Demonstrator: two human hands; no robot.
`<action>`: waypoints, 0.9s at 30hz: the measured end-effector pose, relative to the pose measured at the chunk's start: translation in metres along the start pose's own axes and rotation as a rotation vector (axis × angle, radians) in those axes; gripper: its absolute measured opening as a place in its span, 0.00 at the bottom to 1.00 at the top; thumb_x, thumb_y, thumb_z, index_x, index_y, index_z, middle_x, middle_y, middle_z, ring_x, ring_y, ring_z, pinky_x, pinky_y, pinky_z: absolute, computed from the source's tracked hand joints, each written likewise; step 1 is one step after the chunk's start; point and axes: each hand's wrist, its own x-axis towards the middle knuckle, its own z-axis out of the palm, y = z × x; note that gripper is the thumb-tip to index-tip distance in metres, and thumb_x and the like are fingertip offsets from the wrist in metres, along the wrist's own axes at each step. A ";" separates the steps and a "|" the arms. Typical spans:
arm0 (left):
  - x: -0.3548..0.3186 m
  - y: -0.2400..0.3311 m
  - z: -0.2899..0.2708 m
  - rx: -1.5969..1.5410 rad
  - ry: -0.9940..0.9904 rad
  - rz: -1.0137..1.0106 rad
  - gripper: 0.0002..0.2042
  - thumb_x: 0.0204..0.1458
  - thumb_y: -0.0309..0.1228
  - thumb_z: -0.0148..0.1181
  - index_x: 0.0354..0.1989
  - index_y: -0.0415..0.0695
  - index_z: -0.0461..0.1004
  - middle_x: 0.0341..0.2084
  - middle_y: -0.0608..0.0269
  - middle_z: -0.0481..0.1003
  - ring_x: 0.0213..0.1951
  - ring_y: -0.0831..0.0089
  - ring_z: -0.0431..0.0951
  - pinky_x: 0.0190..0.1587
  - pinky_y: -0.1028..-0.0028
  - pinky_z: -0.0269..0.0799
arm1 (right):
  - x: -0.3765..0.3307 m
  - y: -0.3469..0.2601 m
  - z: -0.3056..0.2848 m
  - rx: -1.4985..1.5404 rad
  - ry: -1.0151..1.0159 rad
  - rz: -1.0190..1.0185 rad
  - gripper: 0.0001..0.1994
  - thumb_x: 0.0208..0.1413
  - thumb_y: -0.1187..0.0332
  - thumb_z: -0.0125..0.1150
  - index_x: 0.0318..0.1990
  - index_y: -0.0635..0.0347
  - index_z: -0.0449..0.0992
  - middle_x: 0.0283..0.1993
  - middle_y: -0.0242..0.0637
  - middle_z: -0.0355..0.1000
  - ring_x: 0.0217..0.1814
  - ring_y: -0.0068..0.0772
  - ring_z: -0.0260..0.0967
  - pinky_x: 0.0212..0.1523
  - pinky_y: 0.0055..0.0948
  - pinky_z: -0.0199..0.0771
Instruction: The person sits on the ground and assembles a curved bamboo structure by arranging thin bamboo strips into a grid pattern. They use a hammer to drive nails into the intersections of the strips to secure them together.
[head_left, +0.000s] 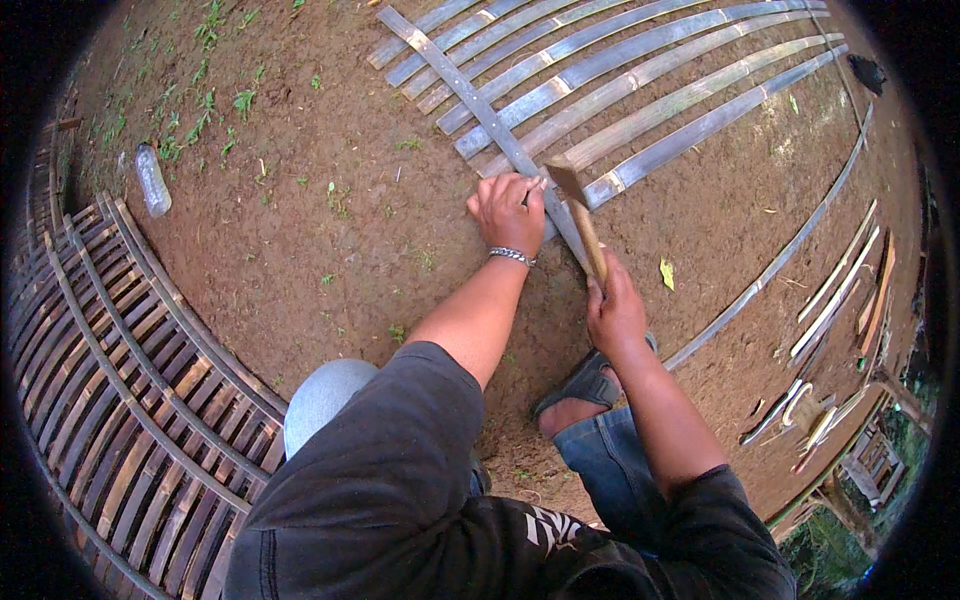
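Observation:
In my right hand (615, 305) is a hammer (590, 240), gripped by its wooden handle, with its dark head over the near end of a bamboo crosspiece (470, 95). My left hand (508, 212) rests against that crosspiece, close beside the hammer head. Its fingers are curled and the thumb and forefinger are pinched together; what lies between them is too small to make out. The crosspiece lies across the ends of several bamboo slats (680, 120), which fan out over the ground toward the far right.
A slatted bamboo panel (130, 400) fills the left side. On the brown soil lie a clear plastic bottle (153, 182), a long bamboo strip (770, 270) and a yellow leaf (667, 273). Loose sticks (840, 295) are at the right. My sandalled foot (580, 390) is below my right hand.

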 end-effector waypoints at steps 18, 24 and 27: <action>-0.001 0.003 0.001 0.002 -0.005 -0.003 0.04 0.47 0.36 0.67 0.31 0.54 0.83 0.35 0.72 0.79 0.47 0.66 0.74 0.53 0.61 0.60 | -0.001 0.005 0.004 0.026 0.062 -0.012 0.26 0.58 0.74 0.58 0.65 0.59 0.64 0.58 0.56 0.70 0.60 0.60 0.70 0.58 0.46 0.72; -0.002 0.001 0.001 0.056 -0.028 -0.016 0.04 0.48 0.36 0.68 0.32 0.55 0.83 0.36 0.72 0.79 0.48 0.65 0.74 0.53 0.60 0.59 | 0.001 0.003 -0.002 0.020 0.000 0.027 0.26 0.60 0.73 0.57 0.66 0.59 0.63 0.58 0.57 0.70 0.59 0.61 0.70 0.58 0.48 0.72; -0.003 -0.001 0.000 -0.013 -0.041 -0.006 0.05 0.47 0.35 0.68 0.33 0.55 0.82 0.37 0.71 0.79 0.49 0.64 0.73 0.54 0.60 0.59 | -0.003 0.006 0.001 0.031 0.115 -0.007 0.26 0.61 0.73 0.56 0.67 0.59 0.63 0.60 0.57 0.69 0.58 0.60 0.71 0.58 0.48 0.73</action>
